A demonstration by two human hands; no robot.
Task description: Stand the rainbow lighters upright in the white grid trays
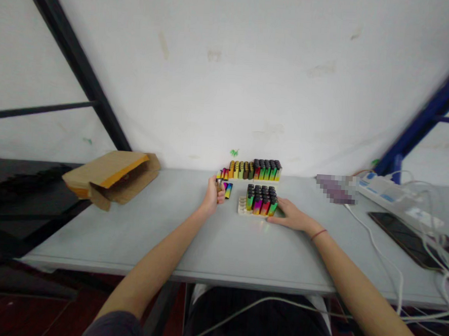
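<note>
My left hand (212,196) is closed around a lighter (219,185), held upright with its metal top showing above the fingers. Just right of it, a few colourful lighters (228,190) lie on the table. My right hand (292,214) grips the right side of a white tray (242,205), thumb at the front corner and fingers behind. Rows of black-topped lighters (261,200) in green, purple and red stand in this tray, and its left column of holes holds none.
Behind stands another tray of black-topped lighters (268,170), with yellow and dark lighters (241,170) beside it. An open cardboard box (110,173) lies at left. A power strip (393,201), white cables and a phone (405,237) occupy the right. A wall backs the table.
</note>
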